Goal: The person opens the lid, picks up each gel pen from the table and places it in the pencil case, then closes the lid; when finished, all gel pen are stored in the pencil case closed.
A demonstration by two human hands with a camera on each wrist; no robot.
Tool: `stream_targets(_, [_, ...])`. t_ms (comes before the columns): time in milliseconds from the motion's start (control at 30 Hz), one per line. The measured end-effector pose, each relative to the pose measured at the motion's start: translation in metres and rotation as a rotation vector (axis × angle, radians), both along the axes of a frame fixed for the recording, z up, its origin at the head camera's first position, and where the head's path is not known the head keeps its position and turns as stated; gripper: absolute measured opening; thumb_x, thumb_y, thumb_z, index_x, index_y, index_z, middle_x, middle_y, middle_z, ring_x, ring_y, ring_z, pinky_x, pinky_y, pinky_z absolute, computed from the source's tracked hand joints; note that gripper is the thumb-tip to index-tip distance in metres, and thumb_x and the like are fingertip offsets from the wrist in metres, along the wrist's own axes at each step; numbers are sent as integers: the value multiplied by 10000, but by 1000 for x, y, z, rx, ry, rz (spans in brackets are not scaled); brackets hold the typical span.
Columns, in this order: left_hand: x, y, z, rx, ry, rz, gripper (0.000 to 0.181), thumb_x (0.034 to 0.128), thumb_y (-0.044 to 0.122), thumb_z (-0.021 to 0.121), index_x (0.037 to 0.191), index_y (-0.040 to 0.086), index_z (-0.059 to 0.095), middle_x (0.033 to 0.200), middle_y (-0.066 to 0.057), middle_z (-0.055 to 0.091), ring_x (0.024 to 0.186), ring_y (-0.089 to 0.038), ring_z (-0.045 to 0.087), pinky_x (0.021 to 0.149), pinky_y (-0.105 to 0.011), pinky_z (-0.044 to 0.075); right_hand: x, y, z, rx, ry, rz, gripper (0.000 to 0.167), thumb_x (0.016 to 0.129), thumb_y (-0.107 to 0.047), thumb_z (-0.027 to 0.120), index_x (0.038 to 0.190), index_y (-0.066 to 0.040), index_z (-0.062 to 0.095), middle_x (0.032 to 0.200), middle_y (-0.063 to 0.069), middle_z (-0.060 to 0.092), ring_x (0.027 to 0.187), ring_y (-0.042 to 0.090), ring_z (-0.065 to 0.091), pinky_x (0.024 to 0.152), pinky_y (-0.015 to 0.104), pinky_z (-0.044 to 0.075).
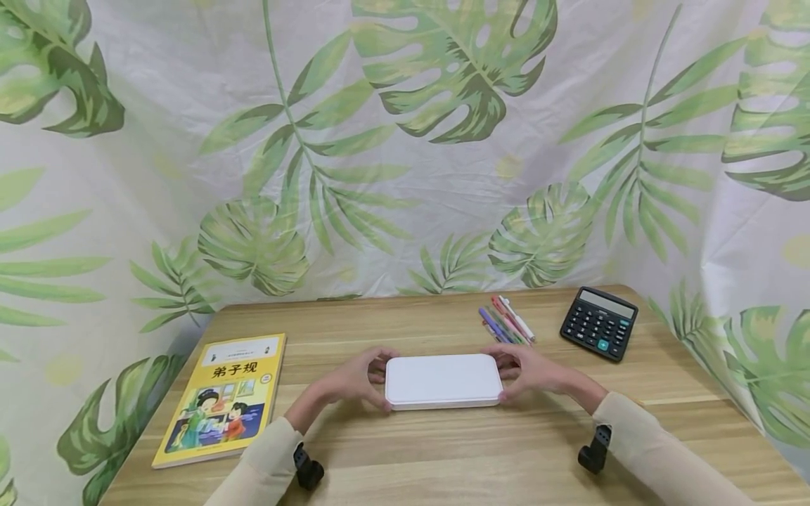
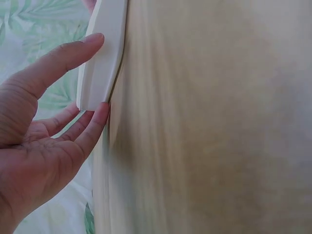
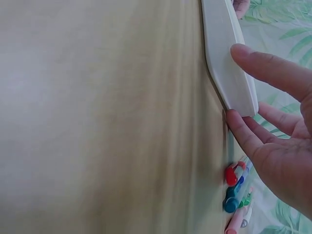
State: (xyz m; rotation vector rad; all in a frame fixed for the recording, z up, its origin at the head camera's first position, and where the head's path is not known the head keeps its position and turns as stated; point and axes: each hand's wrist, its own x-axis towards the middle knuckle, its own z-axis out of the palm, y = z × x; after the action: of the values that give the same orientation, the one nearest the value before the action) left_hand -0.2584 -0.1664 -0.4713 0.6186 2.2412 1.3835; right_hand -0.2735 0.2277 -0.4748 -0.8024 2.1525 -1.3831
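Observation:
A white rounded box (image 1: 443, 380) lies flat on the wooden table, a hand at each short end. My left hand (image 1: 358, 379) grips its left end; in the left wrist view the thumb of that hand (image 2: 48, 122) presses the box's side (image 2: 105, 53) and the fingertips touch its end. On the right end my right hand (image 1: 529, 371) has its thumb at the near corner and its fingers round the far side. The right wrist view shows the right hand (image 3: 278, 107) holding the box (image 3: 226, 53) the same way.
At the left of the table (image 1: 405, 450) lies a yellow picture book (image 1: 218, 400). Several coloured pens (image 1: 506, 322) lie behind the right hand, and a black calculator (image 1: 598, 323) is at the back right. A leaf-patterned cloth (image 1: 405, 176) hangs behind the table.

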Motion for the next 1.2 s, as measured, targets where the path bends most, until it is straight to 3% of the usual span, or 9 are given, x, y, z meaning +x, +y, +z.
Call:
stream_targets(133, [-12, -5, -3, 20, -15, 24, 894, 664, -90, 884, 1435, -62, 433, 1397, -245, 500, 1280, -366, 524, 1096, -450, 488, -13, -5, 0, 4, -26, -19, 916, 757, -2, 867, 1502, 122, 349, 1406, 346, 491, 1271, 407, 546, 1018, 310, 541])
stream_targets(400, [-37, -11, -7, 31, -38, 101, 939, 691, -91, 866, 1503, -33, 398, 1440, -285, 487, 1338, -409, 505, 1115, -454, 469, -40, -15, 1, 13, -67, -64, 917, 790, 9, 839, 1535, 97, 311, 1482, 358, 429, 1358, 482, 475, 1070, 448, 508])
stream_targets(700, [-59, -16, -10, 71, -108, 201, 977, 706, -111, 841, 1546, 8, 357, 1512, -286, 436, 1385, -434, 475, 1136, -467, 446, -67, -26, -1, -18, -139, -112, 949, 803, 22, 819, 1573, 57, 266, 1567, 342, 336, 1417, 489, 410, 1086, 439, 491])
stream_targets(933, [-72, -21, -12, 109, -135, 220, 992, 725, -130, 806, 1571, 2, 306, 1540, -298, 395, 1410, -446, 444, 1143, -461, 439, -83, -34, -6, -49, -154, -132, 921, 808, 60, 793, 1569, 57, 273, 1577, 321, 339, 1436, 470, 396, 1093, 404, 489])
stream_targets(1200, [-80, -26, -15, 144, -119, 207, 970, 741, -134, 789, 1569, -18, 296, 1553, -302, 374, 1430, -450, 412, 1153, -446, 430, -89, -36, -3, -71, -131, -93, 915, 818, 93, 766, 1567, 92, 241, 1588, 344, 301, 1452, 491, 354, 1086, 387, 492])
